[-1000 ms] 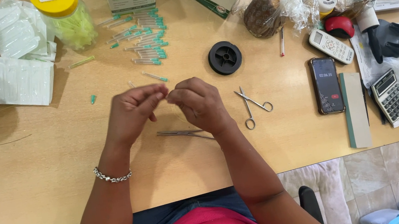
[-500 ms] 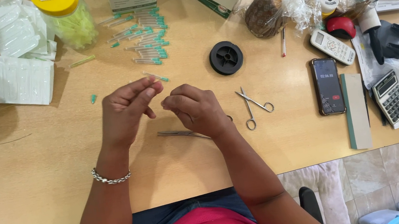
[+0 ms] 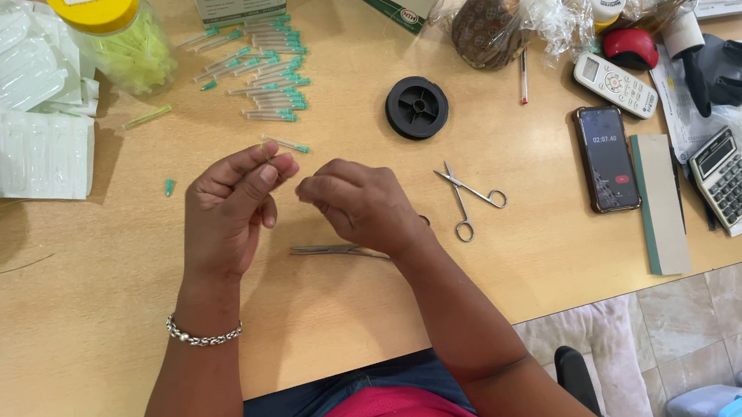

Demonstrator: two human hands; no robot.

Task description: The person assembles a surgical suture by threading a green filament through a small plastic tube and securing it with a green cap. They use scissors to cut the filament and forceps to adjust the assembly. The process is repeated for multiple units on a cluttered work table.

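Head view | left hand (image 3: 228,205) pinched on thin needle-like piece, right hand (image 3: 361,205) curled, contents unclear | tweezers (image 3: 333,251) at 6 o'clock, within reach

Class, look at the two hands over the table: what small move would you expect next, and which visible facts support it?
Probably the left hand and right hand close together: both are pinched and raised above the table with a gap between them.
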